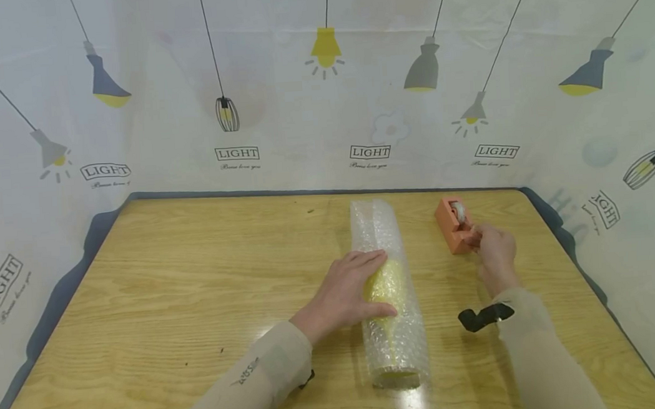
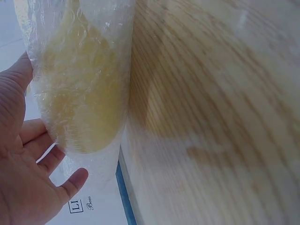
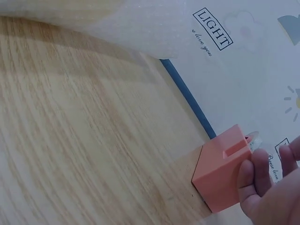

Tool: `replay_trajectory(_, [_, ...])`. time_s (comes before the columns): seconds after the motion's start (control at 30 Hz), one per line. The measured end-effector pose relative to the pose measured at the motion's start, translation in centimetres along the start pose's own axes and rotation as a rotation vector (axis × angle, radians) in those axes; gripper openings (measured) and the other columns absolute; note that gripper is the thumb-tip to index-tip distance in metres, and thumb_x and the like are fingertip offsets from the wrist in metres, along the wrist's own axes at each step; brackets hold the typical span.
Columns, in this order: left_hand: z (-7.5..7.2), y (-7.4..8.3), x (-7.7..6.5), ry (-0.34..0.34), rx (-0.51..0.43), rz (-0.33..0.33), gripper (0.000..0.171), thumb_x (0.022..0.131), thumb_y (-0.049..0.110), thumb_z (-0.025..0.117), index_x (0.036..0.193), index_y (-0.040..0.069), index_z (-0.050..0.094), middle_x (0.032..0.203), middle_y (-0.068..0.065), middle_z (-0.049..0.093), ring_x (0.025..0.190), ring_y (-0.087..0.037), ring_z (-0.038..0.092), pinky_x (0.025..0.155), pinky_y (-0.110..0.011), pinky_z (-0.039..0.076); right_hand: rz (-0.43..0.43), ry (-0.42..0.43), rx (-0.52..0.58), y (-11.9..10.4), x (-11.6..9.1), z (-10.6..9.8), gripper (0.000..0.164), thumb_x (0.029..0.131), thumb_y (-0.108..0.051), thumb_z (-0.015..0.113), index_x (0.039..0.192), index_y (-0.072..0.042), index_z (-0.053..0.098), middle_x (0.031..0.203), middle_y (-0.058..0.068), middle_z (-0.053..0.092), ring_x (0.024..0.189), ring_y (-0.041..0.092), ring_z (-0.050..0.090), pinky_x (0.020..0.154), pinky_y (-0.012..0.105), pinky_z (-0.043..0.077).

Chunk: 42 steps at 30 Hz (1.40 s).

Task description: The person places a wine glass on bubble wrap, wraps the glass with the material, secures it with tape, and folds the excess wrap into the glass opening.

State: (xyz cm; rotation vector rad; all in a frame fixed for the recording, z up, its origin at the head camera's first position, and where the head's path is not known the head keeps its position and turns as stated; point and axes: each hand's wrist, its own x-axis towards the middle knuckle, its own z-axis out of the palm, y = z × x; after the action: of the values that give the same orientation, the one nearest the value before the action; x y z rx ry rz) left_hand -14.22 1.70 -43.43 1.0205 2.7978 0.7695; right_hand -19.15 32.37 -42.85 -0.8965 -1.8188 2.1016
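Bubble-wrapped roll (image 1: 395, 281): lying on desk (image 1: 186, 282), pointing lengthwise away and slightly left, under spread-fingered left grip (image 1: 346, 291); right grip (image 1: 498, 256) at tape dispenser (image 1: 450, 227), cannot tell if pinching.

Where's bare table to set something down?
Widest: the table left of the bubble-wrapped roll, beyond the left sleeve, bare but for specks. A narrower strip runs between roll and tape dispenser. Crowded: left hand on the roll, right hand at the dispenser.

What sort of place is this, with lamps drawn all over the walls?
Probably a makeshift packing spot: a wooden table with lamp-printed sheeting around it, holding a bubble-wrapped bundle and an orange tape dispenser.
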Motion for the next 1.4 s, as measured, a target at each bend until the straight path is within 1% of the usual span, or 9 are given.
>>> replay_trajectory(0.13, [0.0,0.0,0.0,-0.002,-0.002,0.001,0.101,0.082,0.064,0.077,0.162,0.016,0.036,0.166,0.002,0.036,0.150,-0.025,0.037,0.125,-0.051,0.029,0.019,0.004,0.149,0.2,-0.1,-0.2,0.017,0.100,-0.005,0.053,0.091,-0.003,0.067,0.070,0.000,0.065,0.062,0.011,0.064,0.067,0.023,0.057])
replay_trajectory(0.27, [0.0,0.0,0.1,-0.003,0.000,0.004,0.101,0.082,0.064,0.077,0.162,0.016,0.035,0.166,0.002,0.036,0.149,-0.025,0.037,0.125,-0.050,0.030,0.017,-0.018,0.187,0.4,-0.3,-0.5,0.018,0.102,-0.004,0.050,0.100,-0.001,0.068,0.081,0.000,0.067,0.070,0.011,0.066,0.073,0.023,0.057])
replay_trajectory(0.4, [0.0,0.0,0.2,-0.007,0.006,-0.001,0.102,0.082,0.064,0.077,0.162,0.016,0.035,0.166,0.002,0.036,0.150,-0.025,0.037,0.125,-0.051,0.029,0.008,-0.038,0.191,0.5,-0.8,-0.6,0.021,0.103,-0.004,0.050,0.098,-0.002,0.070,0.082,-0.001,0.069,0.076,0.011,0.067,0.080,0.024,0.058])
replay_trajectory(0.5, [0.0,0.0,0.2,-0.009,0.015,-0.004,0.102,0.082,0.064,0.077,0.162,0.017,0.035,0.167,0.002,0.035,0.150,-0.025,0.036,0.125,-0.051,0.029,-0.021,-0.033,0.139,0.5,-1.2,-0.5,0.023,0.103,-0.004,0.050,0.093,0.000,0.070,0.082,0.000,0.067,0.080,0.012,0.066,0.084,0.025,0.059])
replay_trajectory(0.73, [0.0,0.0,0.3,-0.005,0.017,0.000,0.101,0.083,0.064,0.077,0.162,0.016,0.035,0.167,0.002,0.035,0.150,-0.025,0.036,0.125,-0.051,0.029,-0.043,-0.037,-0.170,0.4,-1.9,-0.4,0.018,0.104,-0.011,0.047,0.108,0.000,0.060,0.111,0.005,0.055,0.091,0.009,0.061,0.087,0.021,0.059])
replay_trajectory(0.93, [0.0,0.0,0.3,-0.004,0.015,0.007,0.101,0.083,0.063,0.076,0.162,0.016,0.034,0.166,0.001,0.036,0.149,-0.025,0.037,0.125,-0.051,0.030,-0.001,-0.094,-0.165,0.6,-1.8,-1.1,0.019,0.106,-0.012,0.048,0.112,0.003,0.058,0.121,0.010,0.053,0.089,0.006,0.064,0.089,0.022,0.060])
replay_trajectory(1.07, [0.0,0.1,0.4,-0.010,0.010,0.005,0.101,0.083,0.063,0.076,0.162,0.016,0.034,0.167,0.001,0.035,0.150,-0.025,0.036,0.125,-0.051,0.029,0.010,-0.130,-0.186,0.9,-1.8,-1.3,0.024,0.107,-0.012,0.048,0.123,0.004,0.055,0.128,0.013,0.052,0.091,0.005,0.065,0.095,0.023,0.058])
replay_trajectory(1.27, [0.1,0.1,0.3,-0.016,0.013,-0.005,0.101,0.083,0.063,0.076,0.162,0.016,0.034,0.167,0.001,0.035,0.149,-0.024,0.036,0.125,-0.050,0.029,0.042,-0.166,-0.198,1.4,-1.7,-1.7,0.040,0.109,-0.015,0.046,0.141,0.009,0.046,0.129,0.012,0.051,0.103,0.009,0.061,0.107,0.028,0.052])
replay_trajectory(1.4, [0.1,0.2,0.3,-0.019,0.011,-0.010,0.102,0.083,0.063,0.076,0.162,0.017,0.033,0.167,0.001,0.034,0.150,-0.024,0.036,0.125,-0.050,0.028,0.046,-0.166,-0.221,1.7,-1.6,-1.9,0.049,0.110,-0.015,0.045,0.151,0.012,0.038,0.133,0.013,0.049,0.108,0.010,0.061,0.107,0.028,0.051])
